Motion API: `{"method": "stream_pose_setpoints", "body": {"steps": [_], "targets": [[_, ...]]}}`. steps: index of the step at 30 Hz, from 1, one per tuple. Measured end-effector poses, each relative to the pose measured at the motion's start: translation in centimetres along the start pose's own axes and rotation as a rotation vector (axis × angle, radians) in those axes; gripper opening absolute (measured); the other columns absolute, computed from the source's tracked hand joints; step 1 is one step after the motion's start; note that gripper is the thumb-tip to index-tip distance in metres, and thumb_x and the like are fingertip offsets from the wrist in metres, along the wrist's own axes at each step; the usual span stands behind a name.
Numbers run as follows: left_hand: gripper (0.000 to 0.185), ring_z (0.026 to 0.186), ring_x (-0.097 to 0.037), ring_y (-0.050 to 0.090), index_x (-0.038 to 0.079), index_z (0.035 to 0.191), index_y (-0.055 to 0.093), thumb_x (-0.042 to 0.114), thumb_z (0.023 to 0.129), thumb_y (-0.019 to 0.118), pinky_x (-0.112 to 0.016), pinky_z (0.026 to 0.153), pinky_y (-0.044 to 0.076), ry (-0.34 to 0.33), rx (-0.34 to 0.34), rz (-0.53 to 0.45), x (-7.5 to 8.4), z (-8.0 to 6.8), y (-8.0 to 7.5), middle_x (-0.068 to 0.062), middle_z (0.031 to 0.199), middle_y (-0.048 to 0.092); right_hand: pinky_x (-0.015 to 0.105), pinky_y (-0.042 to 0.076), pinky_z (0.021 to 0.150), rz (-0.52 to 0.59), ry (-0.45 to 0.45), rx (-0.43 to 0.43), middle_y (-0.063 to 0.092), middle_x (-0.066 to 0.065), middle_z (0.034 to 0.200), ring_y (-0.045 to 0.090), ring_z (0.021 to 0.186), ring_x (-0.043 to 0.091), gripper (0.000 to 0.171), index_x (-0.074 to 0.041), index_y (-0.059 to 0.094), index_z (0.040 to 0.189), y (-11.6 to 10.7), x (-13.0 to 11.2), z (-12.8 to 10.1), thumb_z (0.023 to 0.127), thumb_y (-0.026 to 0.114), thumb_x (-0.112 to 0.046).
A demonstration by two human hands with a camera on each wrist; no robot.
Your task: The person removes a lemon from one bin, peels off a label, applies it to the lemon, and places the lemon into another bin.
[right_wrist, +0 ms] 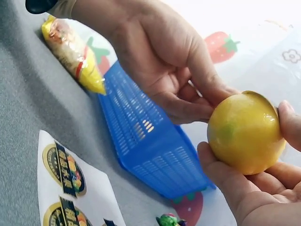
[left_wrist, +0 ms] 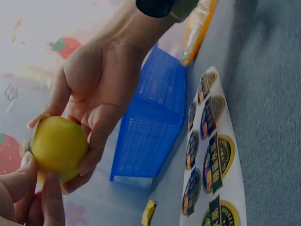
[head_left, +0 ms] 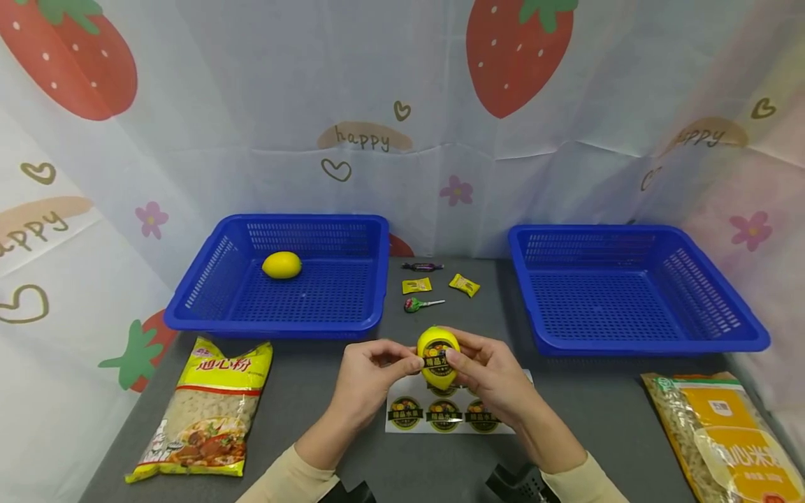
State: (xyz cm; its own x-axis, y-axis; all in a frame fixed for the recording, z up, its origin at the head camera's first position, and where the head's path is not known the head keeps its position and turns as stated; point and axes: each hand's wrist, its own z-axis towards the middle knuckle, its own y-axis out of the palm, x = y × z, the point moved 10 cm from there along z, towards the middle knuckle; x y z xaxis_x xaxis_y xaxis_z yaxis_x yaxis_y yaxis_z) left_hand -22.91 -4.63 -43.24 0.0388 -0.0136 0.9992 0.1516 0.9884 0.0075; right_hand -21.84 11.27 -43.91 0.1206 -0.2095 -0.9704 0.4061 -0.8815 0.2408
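My right hand (head_left: 497, 374) holds a yellow lemon (head_left: 443, 381) above the table, its fingers and thumb around the fruit. On the lemon's near face is a round black-and-gold sticker (head_left: 435, 358), with an edge standing slightly off the skin in the right wrist view. My left hand (head_left: 367, 381) has its thumb by the sticker's left edge and a finger against the lemon's side, as the left wrist view shows. Below the hands lies a white sticker sheet (head_left: 418, 428) with several similar round stickers, partly hidden by the right hand. Another lemon (head_left: 281, 265) sits in the left blue basket (head_left: 302, 327).
A second blue basket (head_left: 654, 345) stands at the right. Between the baskets lie two yellow wrapped candies (head_left: 416, 286), a dark wrapped candy (head_left: 423, 267) and a lollipop (head_left: 412, 304). A pasta bag (head_left: 214, 412) lies at left, another packet (head_left: 723, 433) at right.
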Motion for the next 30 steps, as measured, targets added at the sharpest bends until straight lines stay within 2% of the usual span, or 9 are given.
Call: {"method": "stream_pose_setpoints", "body": {"steps": [5,7,12,14,17,20,25,30], "targets": [[0.018,0.083,-0.017,0.073,-0.01,0.094,0.073,0.006,0.088,0.078,-0.031,0.078,0.061,-0.019,-0.011,-0.118,-0.4,0.1,-0.1,-0.016,0.098,0.075,0.034,0.057,0.094,-0.066,-0.028,0.028,0.06,0.019,0.135,0.067,0.113,0.017,0.055,0.003,0.042,0.151,0.2,-0.7,0.1,0.104,0.057,-0.023],[0.022,0.086,-0.018,0.074,-0.01,0.102,0.072,0.009,0.091,0.075,-0.034,0.08,0.062,-0.019,-0.026,-0.14,-0.3,0.0,0.1,-0.017,0.101,0.074,0.033,0.057,0.093,-0.118,-0.042,0.056,0.059,0.02,0.136,0.067,0.112,0.017,0.053,0.001,0.045,0.15,0.0,-1.1,0.0,0.104,0.057,-0.024],[0.041,0.092,-0.019,0.073,0.004,0.127,0.067,0.027,0.093,0.075,-0.035,0.08,0.062,-0.011,-0.09,0.028,0.3,-0.5,1.4,-0.013,0.111,0.074,0.025,0.055,0.095,-0.245,-0.072,0.097,0.058,0.019,0.14,0.065,0.116,0.014,0.05,-0.005,0.048,0.149,-0.2,-1.7,-0.3,0.105,0.057,-0.025],[0.048,0.096,-0.021,0.074,0.006,0.131,0.065,0.031,0.092,0.076,-0.033,0.08,0.062,-0.012,-0.11,0.088,0.5,-0.6,1.9,-0.013,0.114,0.074,0.025,0.054,0.095,-0.265,-0.087,0.099,0.057,0.02,0.141,0.065,0.116,0.014,0.049,-0.005,0.048,0.149,-0.2,-1.8,-0.4,0.105,0.056,-0.024],[0.049,0.102,-0.023,0.074,0.004,0.131,0.065,0.032,0.092,0.076,-0.03,0.081,0.061,-0.029,-0.126,0.097,0.5,-0.7,2.2,-0.015,0.116,0.074,0.025,0.055,0.094,-0.284,-0.097,0.105,0.058,0.018,0.141,0.065,0.116,0.017,0.048,-0.008,0.049,0.149,0.0,-1.9,-0.5,0.105,0.056,-0.024],[0.048,0.101,-0.023,0.074,0.004,0.129,0.068,0.032,0.092,0.076,-0.027,0.082,0.06,-0.026,-0.13,0.119,0.6,-0.8,2.2,-0.014,0.114,0.075,0.025,0.055,0.093,-0.31,-0.087,0.119,0.059,0.015,0.141,0.065,0.117,0.019,0.047,-0.011,0.051,0.149,0.2,-1.7,-0.6,0.105,0.057,-0.026],[0.044,0.097,-0.019,0.075,0.002,0.126,0.07,0.03,0.093,0.075,-0.026,0.08,0.06,0.023,-0.144,0.167,1.0,-1.0,2.3,-0.013,0.11,0.076,0.025,0.055,0.094,-0.327,-0.075,0.149,0.06,0.011,0.142,0.062,0.121,0.022,0.048,-0.013,0.052,0.148,0.4,-1.5,-0.8,0.104,0.058,-0.029],[0.038,0.094,-0.02,0.075,0.001,0.126,0.069,0.024,0.096,0.071,-0.032,0.08,0.061,0.041,-0.173,0.147,1.0,-1.0,2.5,-0.016,0.109,0.075,0.025,0.053,0.098,-0.286,-0.075,0.163,0.059,0.01,0.143,0.06,0.126,0.018,0.046,-0.014,0.053,0.147,0.2,-1.2,-1.0,0.104,0.058,-0.029]]}}
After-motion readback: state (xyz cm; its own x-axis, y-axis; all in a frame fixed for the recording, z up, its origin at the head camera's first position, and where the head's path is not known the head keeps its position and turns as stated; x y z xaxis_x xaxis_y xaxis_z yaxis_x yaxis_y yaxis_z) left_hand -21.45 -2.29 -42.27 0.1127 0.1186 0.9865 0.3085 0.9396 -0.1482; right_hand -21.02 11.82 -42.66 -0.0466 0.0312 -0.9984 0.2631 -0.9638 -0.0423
